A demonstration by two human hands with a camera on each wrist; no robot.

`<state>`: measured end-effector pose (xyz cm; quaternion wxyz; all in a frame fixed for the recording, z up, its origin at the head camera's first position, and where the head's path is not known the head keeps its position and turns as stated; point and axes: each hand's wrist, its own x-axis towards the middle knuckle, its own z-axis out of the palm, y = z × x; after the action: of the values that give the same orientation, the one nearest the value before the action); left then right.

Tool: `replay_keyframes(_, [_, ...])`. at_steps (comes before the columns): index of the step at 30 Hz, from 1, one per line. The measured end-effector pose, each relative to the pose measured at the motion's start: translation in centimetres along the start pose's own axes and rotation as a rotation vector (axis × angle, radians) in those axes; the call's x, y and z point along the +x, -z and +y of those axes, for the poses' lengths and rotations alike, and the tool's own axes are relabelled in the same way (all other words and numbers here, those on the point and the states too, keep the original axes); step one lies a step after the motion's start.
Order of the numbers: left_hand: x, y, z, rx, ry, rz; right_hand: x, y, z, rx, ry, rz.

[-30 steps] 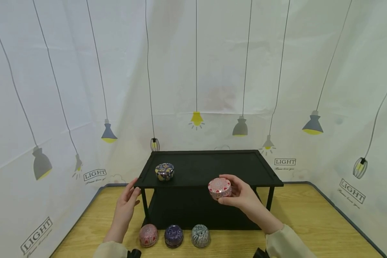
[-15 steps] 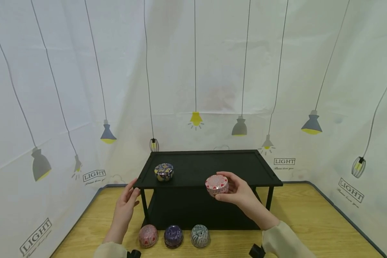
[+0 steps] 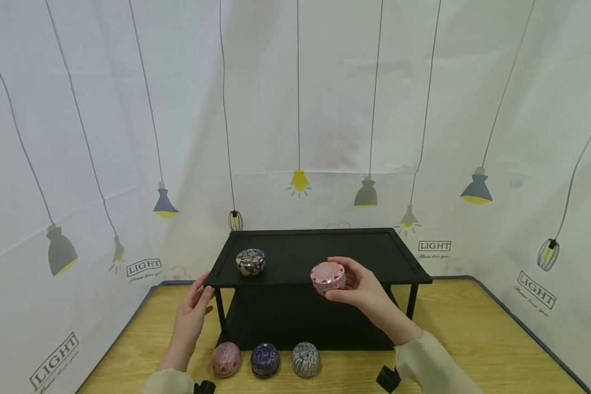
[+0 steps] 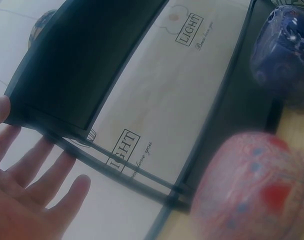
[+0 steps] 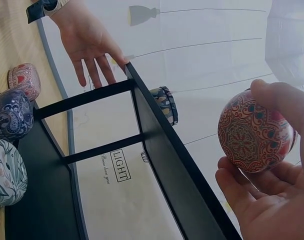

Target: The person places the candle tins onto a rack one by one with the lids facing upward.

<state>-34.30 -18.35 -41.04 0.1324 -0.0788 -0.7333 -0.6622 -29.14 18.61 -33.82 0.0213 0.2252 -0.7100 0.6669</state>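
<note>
My right hand (image 3: 361,287) pinches a round pink tin (image 3: 327,277) with a red-patterned lid between thumb and fingers, holding it over the front edge of the black two-tier shelf (image 3: 305,251). In the right wrist view, the ornate patterned base of the pink tin (image 5: 252,132) faces the camera. At the shelf's front left corner, my left hand (image 3: 193,309) touches the upper board with spread, fairly straight fingers. A navy and yellow patterned tin (image 3: 250,262) stands on the upper board, toward the left.
In front of the shelf, a pink tin (image 3: 226,360), a purple tin (image 3: 265,360) and a green-and-white leaf-patterned tin (image 3: 306,360) stand in a row on the wooden table (image 3: 448,328). A white sheet printed with lamps (image 3: 276,109) encloses the back and sides.
My right hand has carried the pink tin slightly left and upward near the shelf's front edge. The left hand stays at the corner, and the other tins have not moved.
</note>
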Motion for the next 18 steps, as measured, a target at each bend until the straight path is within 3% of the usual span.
replay_keyframes(18, [0.02,0.02,-0.14,0.013,-0.006,0.004,0.69,-0.29,-0.34,-0.015,0.019,0.000])
